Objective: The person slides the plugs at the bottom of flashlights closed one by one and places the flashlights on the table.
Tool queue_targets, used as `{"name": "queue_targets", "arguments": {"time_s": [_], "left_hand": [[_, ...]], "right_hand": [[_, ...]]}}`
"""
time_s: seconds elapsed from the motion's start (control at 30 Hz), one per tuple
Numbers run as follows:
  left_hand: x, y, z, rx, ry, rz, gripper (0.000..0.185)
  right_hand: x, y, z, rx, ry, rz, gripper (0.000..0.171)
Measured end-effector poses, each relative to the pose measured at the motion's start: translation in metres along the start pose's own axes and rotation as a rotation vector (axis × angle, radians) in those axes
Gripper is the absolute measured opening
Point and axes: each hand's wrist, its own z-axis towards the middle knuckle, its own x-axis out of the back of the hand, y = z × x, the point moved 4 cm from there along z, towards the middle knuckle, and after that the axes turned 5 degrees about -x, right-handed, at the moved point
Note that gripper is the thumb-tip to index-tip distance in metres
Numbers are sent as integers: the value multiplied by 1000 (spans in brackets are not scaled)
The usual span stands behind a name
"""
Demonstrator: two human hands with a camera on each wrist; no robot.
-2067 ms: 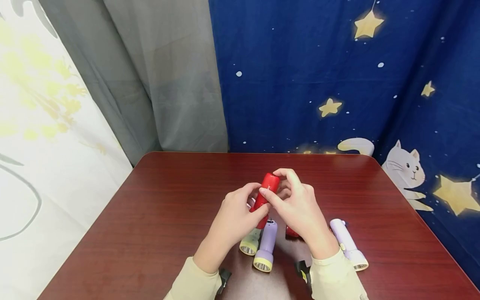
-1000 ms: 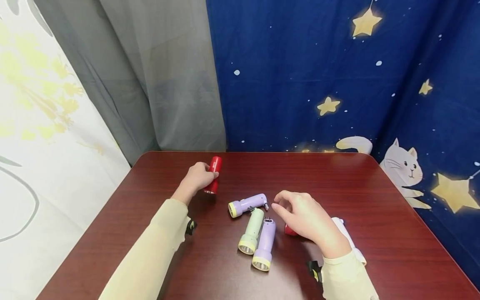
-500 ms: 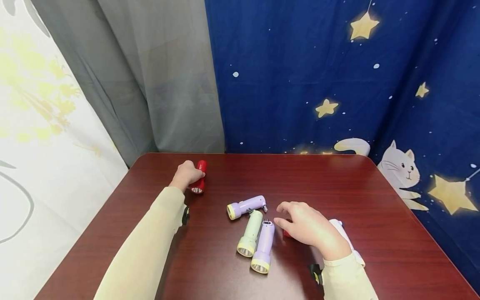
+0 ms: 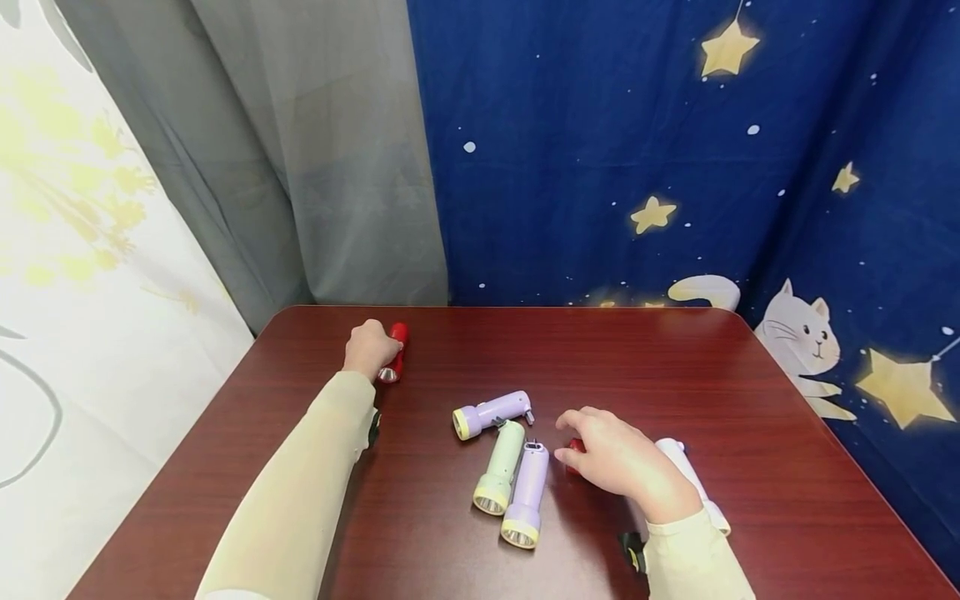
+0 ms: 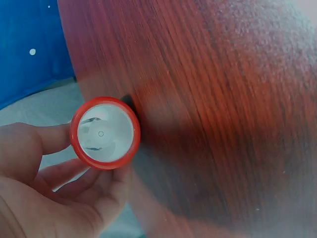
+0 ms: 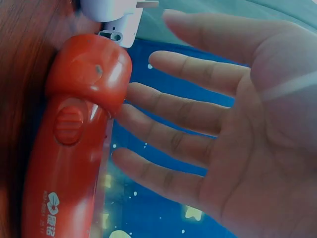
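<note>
So the left hand is stretched way out to the far-left part of the tabletop, fingers curled round a red flashlight. The left wrist view looks straight into its lens, with thumb and fingers wrapped round the red rim, and the flashlight sits right down at the wood; I can't tell whether it's actually resting there yet or just off it. The right hand is closer in, on the right side, palm down with the fingers spread and pretty much straight, not gripping anything. Under it is a second red flashlight, mostly hidden in the head view, and in the right wrist view the fingertips are at its rounded tail end, touching or as good as touching, with no grip closed on it. Just left of the right hand there's a little cluster: a purple flashlight lying crosswise, then a green flashlight and another purple one lying side by side, touching, lenses toward the person. Right of that hand, partly under the wrist, is a white flashlight. My read on progress: one red one has been taken off to the far left by itself, well apart from the rest, so that one's about done. The second red one looks next in line but isn't picked up yet, and the other four are still untouched in the middle.
</note>
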Motion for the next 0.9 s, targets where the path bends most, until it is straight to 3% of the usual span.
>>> {"name": "queue_targets", "arguments": {"time_s": [0.17,0.23,0.33,0.4,0.47,0.57,0.9], "left_hand": [[-4,-5,9,-11,1,16,28],[-14,-22,30,-36,12,17,29],[-16,-25,34,-39,-1,13,31],[-15,-23,30,-39,8,5,30],[-5,-6,9,-17,-5,6,28],[-3,-2,0,-22,9,13,29],[-3,-2,-1,-24,25,29,31]], "right_hand": [[-3,3,1,0,-5,-28,37],[-4,4,1,-10,-19,-29,39],[-6,5,2,-22,-31,-32,41],[-7,6,2,-31,-39,-35,41],[-8,6,2,-36,-43,-41,41],[-8,7,2,-43,-51,-52,39],[-10,8,1,-43,-60,-60,40]]}}
